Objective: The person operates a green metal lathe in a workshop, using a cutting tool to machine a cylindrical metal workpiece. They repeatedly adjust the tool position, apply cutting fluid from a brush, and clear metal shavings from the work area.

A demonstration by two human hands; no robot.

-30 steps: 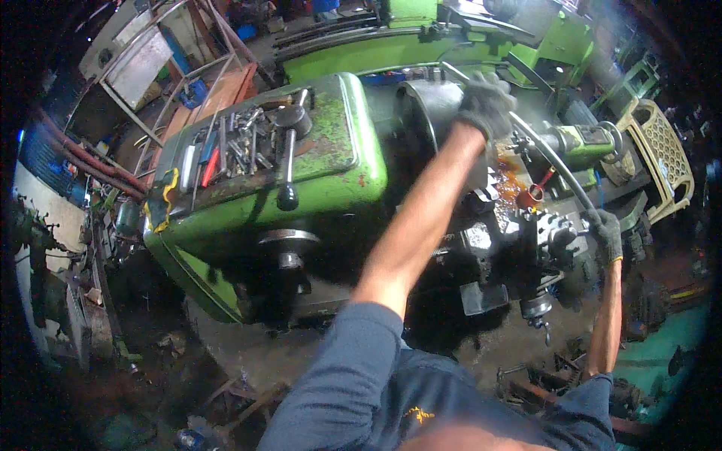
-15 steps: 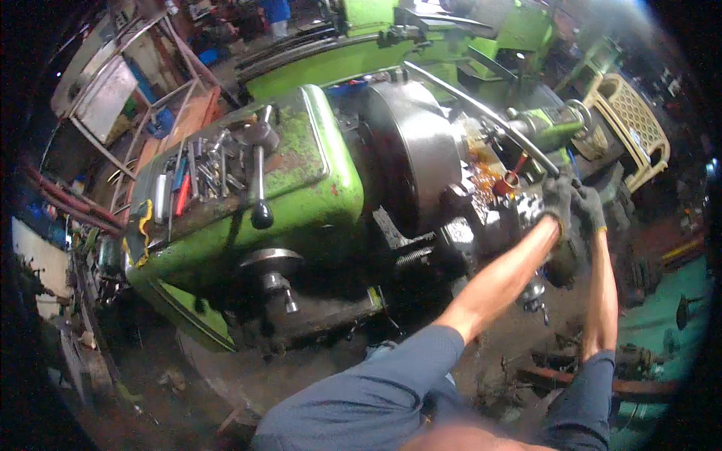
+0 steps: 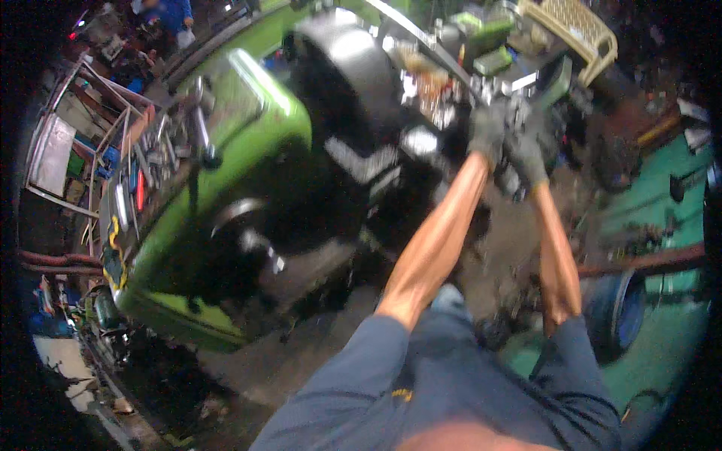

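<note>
Both of my hands wear grey gloves and are held together at the carriage side of a green lathe [image 3: 293,128]. A long metal bar [image 3: 429,49] slants down over the lathe, its lower end meeting my left hand [image 3: 487,135], which is closed around it. Close beside it on the right is my right hand [image 3: 529,143]; blur hides its fingers and whether it touches the bar. To the left of the bar stands the large round chuck [image 3: 350,56]. Brownish, wet-looking metal [image 3: 436,86] shows between chuck and hands.
Loose tools [image 3: 150,154] lie on the headstock top, near a lever with a dark knob [image 3: 210,158]. A cream plastic chair [image 3: 575,30] stands at the far right. A blue drum [image 3: 624,316] lies by my right arm. A person in blue [image 3: 171,15] is at the far left.
The view has swung, so the lathe sits farther left and higher in the picture. My hands and the bar's lower end appear farther left and up, closer to my body's midline.
</note>
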